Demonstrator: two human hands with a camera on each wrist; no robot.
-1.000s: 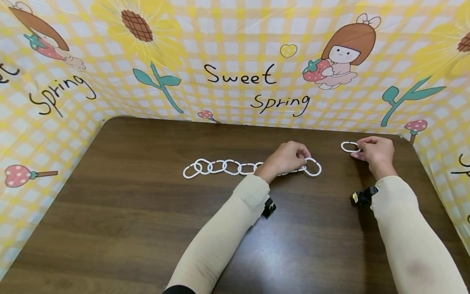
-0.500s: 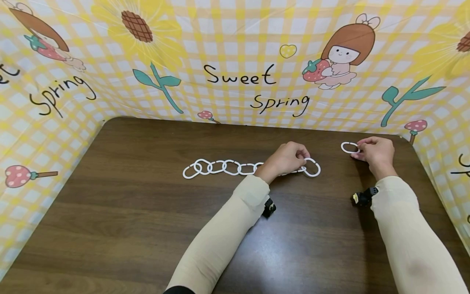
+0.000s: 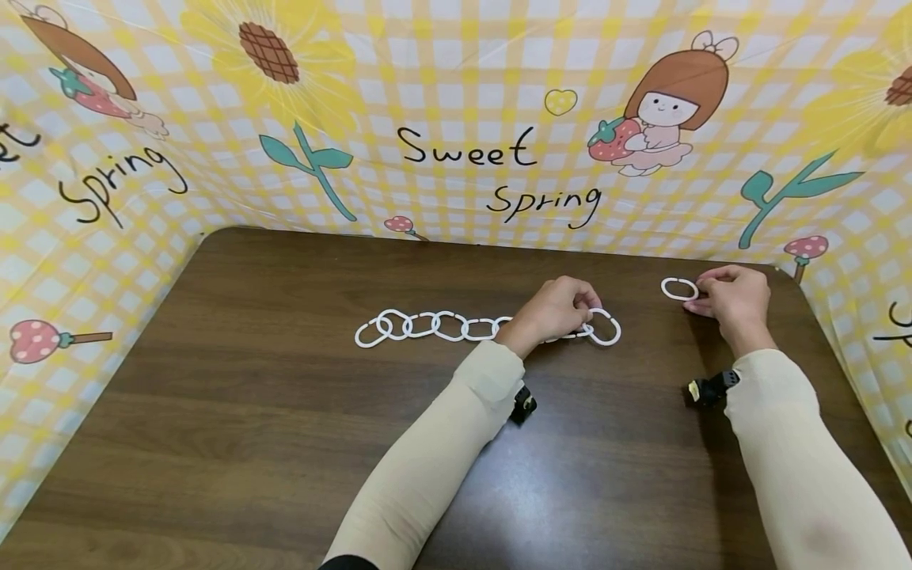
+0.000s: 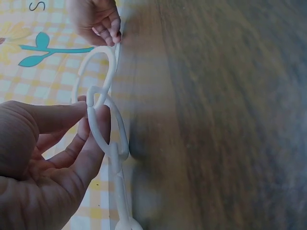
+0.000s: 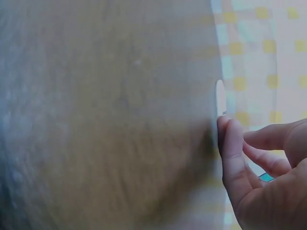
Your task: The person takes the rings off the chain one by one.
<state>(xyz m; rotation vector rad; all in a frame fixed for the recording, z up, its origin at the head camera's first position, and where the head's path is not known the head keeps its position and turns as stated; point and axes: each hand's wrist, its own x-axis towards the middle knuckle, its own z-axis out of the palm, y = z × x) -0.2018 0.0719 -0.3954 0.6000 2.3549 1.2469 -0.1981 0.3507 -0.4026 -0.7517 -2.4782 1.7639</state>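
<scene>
A chain of several white plastic links (image 3: 435, 323) stretches across the wooden table in the head view. My left hand (image 3: 559, 309) covers part of it and pinches the chain close to its right end. In the left wrist view, thumb and fingertips grip where the end link (image 4: 113, 62) hooks through its neighbour. To the right, apart from the chain, my right hand (image 3: 734, 301) pinches a loose white link (image 3: 663, 287) by its right side. The right wrist view shows this link (image 5: 220, 96) nearly edge-on, standing out beyond the fingertips.
The brown table (image 3: 249, 443) is bounded at the back and sides by a yellow checked cloth (image 3: 456, 87) with printed flowers and figures. A small black camera (image 3: 712, 388) sits at the right wrist, another camera (image 3: 523, 405) at the left.
The right hand has shifted slightly right, and its link now shows a little rounder. The chain's end link has edged slightly left; the left hand has barely moved.
</scene>
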